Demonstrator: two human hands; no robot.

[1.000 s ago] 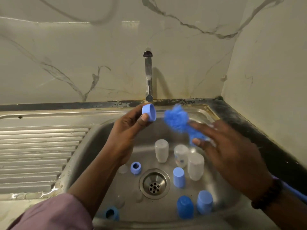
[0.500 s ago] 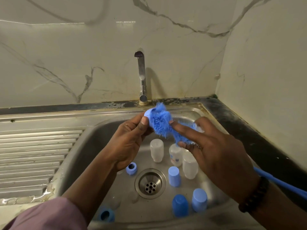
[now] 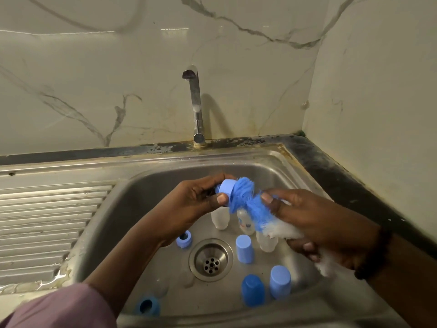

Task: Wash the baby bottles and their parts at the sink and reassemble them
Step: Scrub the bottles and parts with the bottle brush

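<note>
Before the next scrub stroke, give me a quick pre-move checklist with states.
1. Left hand grips the blue collar ring: ok.
2. Bottle brush bristles meet the ring's opening: ok.
3. Right hand grip on the brush: ok.
4. Tap running for a rinse: not ok, no water visible.
5. Drain strainer unblocked: ok.
6. Ring interior clean: cannot tell, bristles cover it.

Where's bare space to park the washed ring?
Free: the ribbed steel drainboard left of the basin, and the basin's back floor near the tap. Crowded: around the round drain, amid blue caps and clear bottles.
</note>
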